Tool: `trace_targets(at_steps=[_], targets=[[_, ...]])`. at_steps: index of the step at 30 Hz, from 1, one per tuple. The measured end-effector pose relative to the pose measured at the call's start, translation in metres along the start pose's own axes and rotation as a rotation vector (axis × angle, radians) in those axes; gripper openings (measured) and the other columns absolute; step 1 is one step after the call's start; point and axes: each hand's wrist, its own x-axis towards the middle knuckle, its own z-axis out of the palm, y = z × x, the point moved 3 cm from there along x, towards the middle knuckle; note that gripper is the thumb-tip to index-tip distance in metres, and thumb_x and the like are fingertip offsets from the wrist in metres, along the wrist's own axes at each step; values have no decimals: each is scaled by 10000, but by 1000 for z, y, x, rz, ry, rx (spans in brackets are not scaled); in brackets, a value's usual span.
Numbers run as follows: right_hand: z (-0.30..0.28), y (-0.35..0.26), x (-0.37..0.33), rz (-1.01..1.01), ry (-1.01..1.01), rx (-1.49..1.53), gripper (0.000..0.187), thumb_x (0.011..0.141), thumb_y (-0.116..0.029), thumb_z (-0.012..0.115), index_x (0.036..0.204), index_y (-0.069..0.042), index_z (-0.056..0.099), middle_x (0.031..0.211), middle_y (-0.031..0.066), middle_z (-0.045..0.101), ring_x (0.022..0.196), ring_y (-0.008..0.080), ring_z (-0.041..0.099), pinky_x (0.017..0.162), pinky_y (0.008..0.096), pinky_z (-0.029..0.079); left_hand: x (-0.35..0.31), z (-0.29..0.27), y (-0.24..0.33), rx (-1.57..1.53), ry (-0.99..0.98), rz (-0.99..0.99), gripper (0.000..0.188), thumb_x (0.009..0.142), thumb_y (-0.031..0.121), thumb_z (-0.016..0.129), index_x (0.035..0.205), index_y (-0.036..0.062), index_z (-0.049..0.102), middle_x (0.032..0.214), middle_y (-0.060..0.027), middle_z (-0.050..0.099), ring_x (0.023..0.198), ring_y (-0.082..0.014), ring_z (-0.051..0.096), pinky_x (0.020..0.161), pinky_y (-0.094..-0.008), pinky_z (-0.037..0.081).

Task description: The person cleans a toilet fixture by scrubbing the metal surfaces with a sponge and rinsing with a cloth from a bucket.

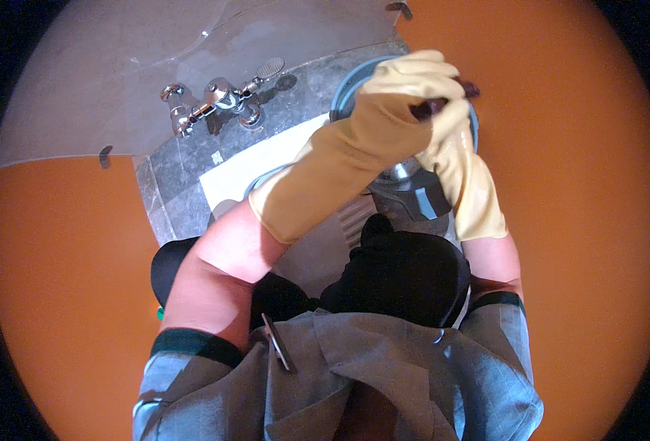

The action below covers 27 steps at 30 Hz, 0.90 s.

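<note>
Both my hands wear cream-yellow rubber gloves. My left hand [413, 84] reaches across from the left and is closed around a dark maroon, cloth-like bundle [472, 89]. Just below it, my right hand [446, 136] is closed against the same bundle, its fingers partly hidden behind the left glove. Only small bits of the bundle show between and beyond the gloves, so its full shape is hidden. Under the hands stands a round blue tub [347, 84], its rim showing on both sides; what lies inside is mostly covered.
A chrome mixer tap [222, 94] juts from the wall at the left. Beside the tub lies a white sheet-like panel [229, 180] on grey tiling [170, 173]. Close to my right wrist is a dark grey object with a light blue patch [426, 204]. Orange surfaces [582, 184] flank both sides.
</note>
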Motion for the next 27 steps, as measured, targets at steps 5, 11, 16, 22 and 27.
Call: trace_targets(at_steps=[5,11,16,22,27], targets=[[-11,19,18,245,-325,1146,281,1027,-187,595,1240,-16,665,1038,63,696,916,154,651,810,283,526,11,8,14,106,-279,91,176,805,188,778,767,29,712,840,-121,709,756,-305,685,750,-416,569],[-6,28,53,2,-747,1008,290,1026,-210,597,1185,12,694,918,42,690,810,110,623,722,257,502,6,19,38,356,-551,184,130,822,188,687,742,94,730,888,-113,739,855,-298,733,748,-401,583],[9,17,64,-72,-967,882,313,1026,-229,599,1139,36,719,818,24,686,722,74,600,648,235,483,-15,36,29,303,-703,387,34,707,151,748,712,120,761,769,-64,748,788,-264,751,678,-415,596],[30,20,53,218,-954,749,291,930,-194,593,1014,33,756,720,5,645,654,74,552,600,235,439,-63,72,2,273,-920,284,63,734,183,758,751,135,795,836,-63,767,829,-285,756,674,-450,609],[39,24,50,239,-861,389,314,872,-151,495,976,-6,753,763,81,686,704,171,603,693,320,497,-102,91,-25,204,-923,269,78,768,205,757,752,133,782,816,-67,747,806,-311,738,661,-460,590]])
